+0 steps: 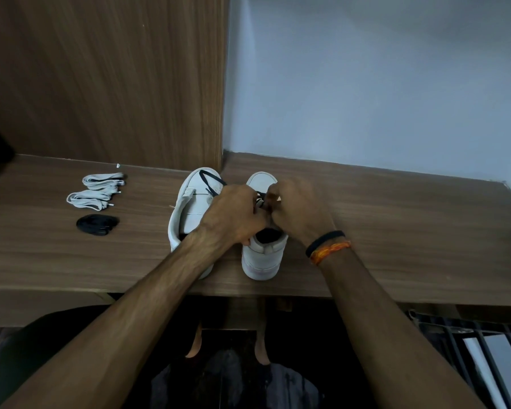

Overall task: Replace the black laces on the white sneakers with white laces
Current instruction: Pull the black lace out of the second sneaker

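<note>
Desk [396,219]: wood-grain, brown, smooth with a dull sheen, under both hands.
Panel [106,78] beyond the left hand [233,216]: same wood-grain, matt, vertical streaks.
Wall [366,84] beyond the right hand [298,211]: painted, flat, matt.
Sneakers [263,255]: white, smooth, perhaps leather; the view is too soft to be sure.
White laces [101,188], well left of the left hand: flat woven cloth.
Black lace [98,224], below them: dark cloth, matt.
Wristbands [328,246] on the right wrist: one black and smooth, one orange thread.
</note>
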